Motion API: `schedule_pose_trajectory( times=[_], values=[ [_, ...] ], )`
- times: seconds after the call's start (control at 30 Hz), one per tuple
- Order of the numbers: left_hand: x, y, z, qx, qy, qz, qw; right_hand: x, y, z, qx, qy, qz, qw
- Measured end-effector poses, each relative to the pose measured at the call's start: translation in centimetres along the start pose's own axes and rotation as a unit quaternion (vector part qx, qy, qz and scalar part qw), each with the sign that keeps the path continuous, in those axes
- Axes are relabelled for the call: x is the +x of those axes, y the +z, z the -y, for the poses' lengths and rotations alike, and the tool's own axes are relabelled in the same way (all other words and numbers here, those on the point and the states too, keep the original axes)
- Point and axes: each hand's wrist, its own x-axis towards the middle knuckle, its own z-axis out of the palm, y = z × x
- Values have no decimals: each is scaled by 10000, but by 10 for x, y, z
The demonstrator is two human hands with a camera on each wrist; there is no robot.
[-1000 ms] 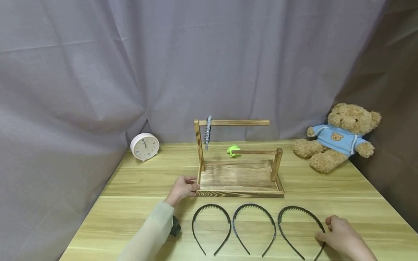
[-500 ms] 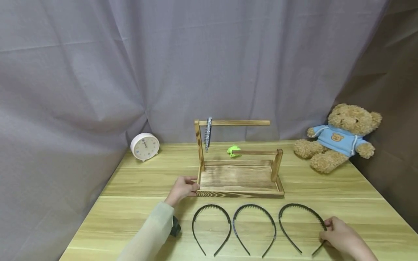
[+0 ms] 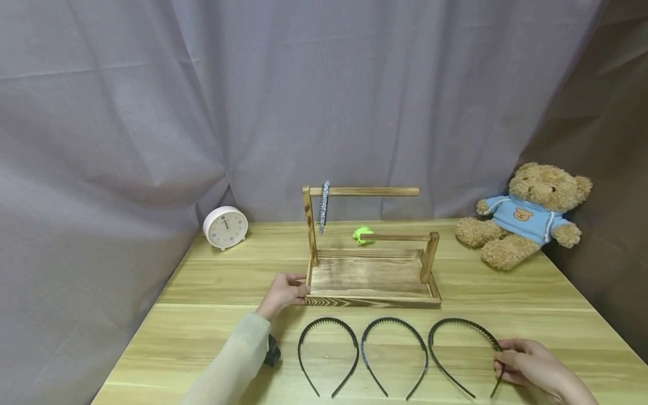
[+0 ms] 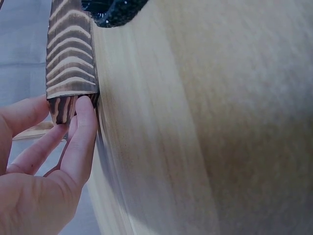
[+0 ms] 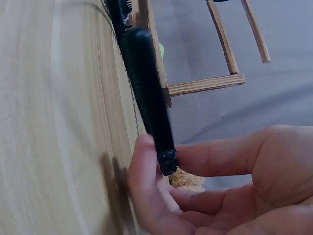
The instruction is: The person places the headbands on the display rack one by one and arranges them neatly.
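Observation:
My left hand (image 3: 283, 292) holds the left end of a wooden stand (image 3: 372, 302) with a shallow tray base and two bars. The left wrist view shows the fingers and thumb at the corner of the striped stand (image 4: 71, 54). My right hand (image 3: 541, 368) pinches the right side of a black toothed headband (image 3: 458, 320) between thumb and fingers. In the right wrist view, this headband (image 5: 149, 88) slants up from the fingertips, close over the table. Two similar headbands, one in the middle (image 3: 388, 319) and one at left (image 3: 328, 320), lie flat. A glittery headband (image 3: 324, 207) hangs on the upper bar.
A white clock (image 3: 225, 228) stands at the back left. Behind the lower bar is a small bright green object (image 3: 360, 234). A teddy bear (image 3: 526, 214) in a blue top sits at the back right. Grey curtain (image 3: 324, 101) hangs behind the table (image 3: 228, 337).
My right hand has changed its hold on the right headband, thumb and fingers now further round its side. The headband has shifted and tilted slightly. My left hand has stayed at the stand.

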Motion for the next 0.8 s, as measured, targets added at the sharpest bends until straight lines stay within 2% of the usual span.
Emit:
schedule_pose_trajectory(
  times=[0.13, 0.27, 0.37, 0.47, 0.57, 0.7, 0.8],
  values=[
    [-1, 1, -1, -30, 19, 8, 10000, 0, -5, -3, 682, -105, 502, 9963],
    [-1, 1, 1, -3, 30, 6, 10000, -1, -6, -5, 1058, -177, 613, 9923],
    [0, 1, 1, 31, 10, -3, 10000, -2, -7, -4, 1169, -189, 547, 9915],
    [-1, 1, 0, 18, -34, -4, 10000, -4, -4, 0, 1032, -258, 263, 9940],
    [-3, 1, -2, 31, -22, 18, 10000, -6, 2, 6, 897, -250, -266, 9953],
    [-3, 0, -2, -6, -9, 22, 10000, -8, 9, 14, 851, -252, -866, 9923],
    [-2, 0, -1, -47, -14, 29, 10000, -10, 12, 17, 994, -406, -1081, 9883]
  ],
)
